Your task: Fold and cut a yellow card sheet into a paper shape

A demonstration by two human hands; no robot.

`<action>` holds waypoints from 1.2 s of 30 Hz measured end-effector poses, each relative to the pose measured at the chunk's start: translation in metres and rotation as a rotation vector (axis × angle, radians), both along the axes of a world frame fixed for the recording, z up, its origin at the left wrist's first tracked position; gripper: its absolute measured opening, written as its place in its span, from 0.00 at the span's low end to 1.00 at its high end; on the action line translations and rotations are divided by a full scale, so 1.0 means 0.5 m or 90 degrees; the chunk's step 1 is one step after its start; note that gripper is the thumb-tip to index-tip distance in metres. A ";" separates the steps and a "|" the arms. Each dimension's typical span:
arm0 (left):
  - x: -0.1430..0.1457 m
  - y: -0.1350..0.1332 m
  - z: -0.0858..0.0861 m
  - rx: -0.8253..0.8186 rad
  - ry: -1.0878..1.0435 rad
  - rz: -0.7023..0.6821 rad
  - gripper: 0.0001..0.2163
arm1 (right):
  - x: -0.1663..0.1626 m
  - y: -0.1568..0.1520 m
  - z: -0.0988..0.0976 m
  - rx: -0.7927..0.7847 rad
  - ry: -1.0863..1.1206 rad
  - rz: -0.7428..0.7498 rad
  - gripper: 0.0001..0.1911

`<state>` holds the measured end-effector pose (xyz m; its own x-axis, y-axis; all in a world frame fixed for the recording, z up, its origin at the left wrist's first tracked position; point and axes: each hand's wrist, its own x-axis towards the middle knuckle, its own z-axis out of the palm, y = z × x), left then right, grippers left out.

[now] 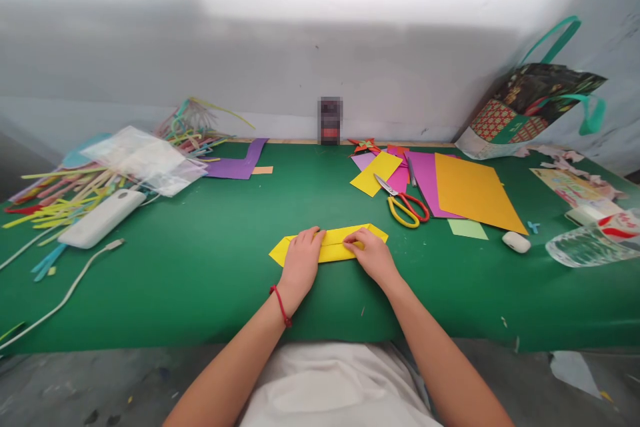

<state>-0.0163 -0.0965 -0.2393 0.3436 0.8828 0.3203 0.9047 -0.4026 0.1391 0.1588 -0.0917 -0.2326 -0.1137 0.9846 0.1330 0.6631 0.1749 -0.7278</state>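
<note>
A yellow sheet of paper (333, 252), folded into a long strip with pointed ends, lies on the green table in front of me. A lengthwise seam runs along its middle. My left hand (303, 255) lies flat across the left half, pressing it down, and a red cord bracelet circles that wrist. Over the right half, my right hand (371, 253) is closed, its thumb and fingertips pinched together on the paper at the seam. The fingers partly cover the strip.
Scissors (403, 203) lie beyond my right hand, beside a yellow sheet (377, 173) and an orange sheet (475, 193). A plastic bottle (595, 240) and white earbud case (516, 242) are rightward. Paper strips, a power bank (103, 219) and a cable (70, 307) occupy the left.
</note>
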 end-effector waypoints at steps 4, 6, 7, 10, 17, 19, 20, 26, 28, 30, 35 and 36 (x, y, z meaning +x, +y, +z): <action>-0.003 -0.001 0.009 -0.012 -0.084 -0.040 0.11 | -0.003 -0.001 0.003 -0.003 -0.008 -0.016 0.04; -0.001 -0.001 0.013 -0.021 -0.114 -0.043 0.11 | -0.006 -0.001 0.005 -0.004 -0.007 -0.019 0.04; 0.000 -0.001 0.014 -0.022 -0.115 -0.037 0.11 | -0.007 -0.001 0.005 -0.003 -0.006 -0.017 0.04; 0.003 -0.002 0.012 -0.007 -0.053 -0.016 0.13 | -0.009 0.001 0.000 0.011 0.002 -0.024 0.04; 0.004 -0.003 0.002 0.003 0.068 -0.014 0.16 | -0.004 0.002 -0.020 0.032 0.047 -0.119 0.09; 0.006 -0.004 0.003 0.004 0.081 -0.014 0.16 | -0.003 -0.002 -0.018 0.048 -0.001 -0.117 0.10; 0.007 -0.005 0.003 0.005 0.087 -0.014 0.17 | -0.002 -0.004 -0.016 0.064 -0.033 -0.110 0.11; 0.014 -0.004 -0.004 0.009 0.086 -0.008 0.15 | 0.006 -0.002 -0.011 0.104 -0.095 -0.039 0.11; 0.015 -0.003 -0.007 0.006 0.080 -0.007 0.15 | 0.007 0.003 -0.014 0.090 -0.100 -0.036 0.11; 0.016 -0.002 -0.008 0.002 0.076 -0.003 0.15 | 0.006 0.007 -0.017 0.080 -0.114 -0.035 0.10; 0.019 -0.001 -0.007 -0.011 0.068 0.015 0.15 | 0.003 0.009 -0.019 0.083 -0.163 -0.028 0.09; 0.019 -0.001 -0.007 -0.013 0.065 0.017 0.15 | 0.002 0.009 -0.019 0.085 -0.171 -0.028 0.09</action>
<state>-0.0066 -0.0968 -0.2428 0.3499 0.8982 0.2661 0.9249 -0.3763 0.0540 0.1601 -0.0874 -0.2421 -0.1198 0.9654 0.2318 0.8382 0.2235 -0.4974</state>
